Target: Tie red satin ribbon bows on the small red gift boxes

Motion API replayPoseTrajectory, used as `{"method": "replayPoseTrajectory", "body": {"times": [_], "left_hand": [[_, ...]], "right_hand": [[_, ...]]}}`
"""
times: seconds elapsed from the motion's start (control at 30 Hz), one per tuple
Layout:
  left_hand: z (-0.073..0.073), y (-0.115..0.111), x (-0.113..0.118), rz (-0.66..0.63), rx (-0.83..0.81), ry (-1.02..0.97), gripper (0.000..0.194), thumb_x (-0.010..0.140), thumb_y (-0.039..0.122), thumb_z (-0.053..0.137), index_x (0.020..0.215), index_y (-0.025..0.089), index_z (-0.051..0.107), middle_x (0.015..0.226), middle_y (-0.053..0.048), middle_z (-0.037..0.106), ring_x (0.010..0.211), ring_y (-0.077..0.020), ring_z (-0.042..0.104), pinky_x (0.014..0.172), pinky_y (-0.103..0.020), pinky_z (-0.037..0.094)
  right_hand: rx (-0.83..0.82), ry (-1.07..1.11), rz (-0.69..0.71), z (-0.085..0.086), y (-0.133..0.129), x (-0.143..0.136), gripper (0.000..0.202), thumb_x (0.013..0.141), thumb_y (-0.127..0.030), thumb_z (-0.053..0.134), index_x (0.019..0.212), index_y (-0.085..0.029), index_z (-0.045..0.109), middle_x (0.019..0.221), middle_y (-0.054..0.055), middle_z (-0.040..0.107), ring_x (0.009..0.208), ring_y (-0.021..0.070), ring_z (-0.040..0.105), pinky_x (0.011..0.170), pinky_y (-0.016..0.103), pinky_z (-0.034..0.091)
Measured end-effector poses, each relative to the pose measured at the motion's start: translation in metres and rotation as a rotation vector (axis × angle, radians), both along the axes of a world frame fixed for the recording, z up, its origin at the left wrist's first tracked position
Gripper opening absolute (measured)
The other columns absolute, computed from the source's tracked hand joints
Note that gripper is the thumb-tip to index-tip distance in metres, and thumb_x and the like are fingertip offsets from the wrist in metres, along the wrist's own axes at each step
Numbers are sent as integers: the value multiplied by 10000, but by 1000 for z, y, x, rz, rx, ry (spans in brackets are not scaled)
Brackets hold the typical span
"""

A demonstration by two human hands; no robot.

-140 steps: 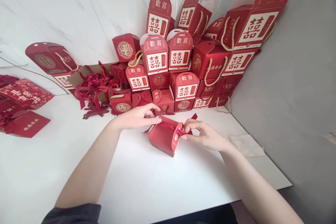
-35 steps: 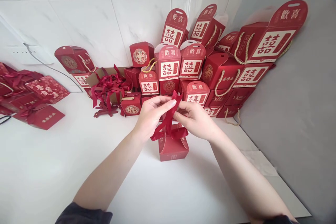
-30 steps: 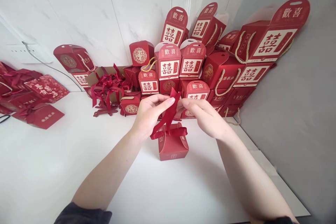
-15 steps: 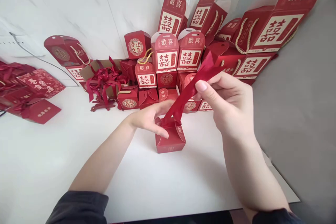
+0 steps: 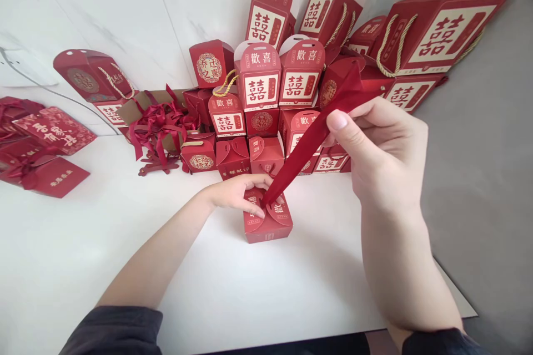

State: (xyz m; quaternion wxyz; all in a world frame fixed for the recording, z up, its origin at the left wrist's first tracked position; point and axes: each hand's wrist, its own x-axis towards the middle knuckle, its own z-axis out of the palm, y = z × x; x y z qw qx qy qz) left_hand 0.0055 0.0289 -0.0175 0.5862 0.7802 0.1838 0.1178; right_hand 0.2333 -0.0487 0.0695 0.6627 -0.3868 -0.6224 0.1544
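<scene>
The right hand [image 5: 387, 155] pinches a ribbon [image 5: 297, 158] between thumb and fingers, holding it stretched up from the box [image 5: 268, 231] on the table [image 5: 216, 283]. The left hand [image 5: 235, 193], half open, spans the box's top, probably so the pull won't lift it.

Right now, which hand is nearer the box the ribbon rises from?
Left: the left hand touches the box; the right hand is above and right of it, pinching the ribbon.
</scene>
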Motion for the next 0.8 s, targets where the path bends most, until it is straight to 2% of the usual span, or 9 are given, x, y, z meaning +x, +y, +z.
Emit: {"method": "replayPoseTrajectory", "body": {"times": [0.17,0.27,0.4,0.53,0.67,0.8], "left_hand": [[-13,5,0,30,-64,-34,645,644,158,835,1232,188,572,1148,-150,690,1092,-261,654,959,-424,499],[-18,6,2,31,-59,-71,516,633,171,845,1116,167,660,1080,-148,716,1045,-263,669,934,-415,509],[-20,9,6,-32,15,-137,263,657,218,838,907,178,766,1076,-146,730,1138,-282,620,1003,-417,467],[-23,13,7,-49,82,-129,269,698,268,817,960,214,791,1046,-132,747,1102,-279,635,1004,-415,466],[-25,12,9,-17,95,-159,185,781,294,750,950,236,798,1042,-122,753,1076,-261,644,999,-408,473],[-27,10,10,22,68,-169,156,762,299,766,907,257,803,984,-101,767,1025,-242,665,951,-374,506]], "right_hand": [[-14,-20,-20,-2,1,-2,275,902,-502,592,788,-252,612,700,20,609,762,217,646,610,353,482],[-25,-18,-12,-2,2,-4,288,899,-523,584,797,-254,608,707,23,603,765,217,641,608,349,480],[-32,-10,-30,-2,1,-6,281,899,-497,595,773,-246,600,699,9,578,732,196,627,601,336,476],[-45,-26,-3,1,-1,-9,275,905,-474,597,767,-237,601,676,2,560,721,186,626,586,324,464],[-63,-93,63,14,4,-18,284,895,-478,612,759,-229,597,663,0,564,732,178,625,590,307,458],[-108,-196,155,34,12,-32,350,865,-508,636,701,-204,576,655,-1,567,704,168,630,596,290,477]]}}
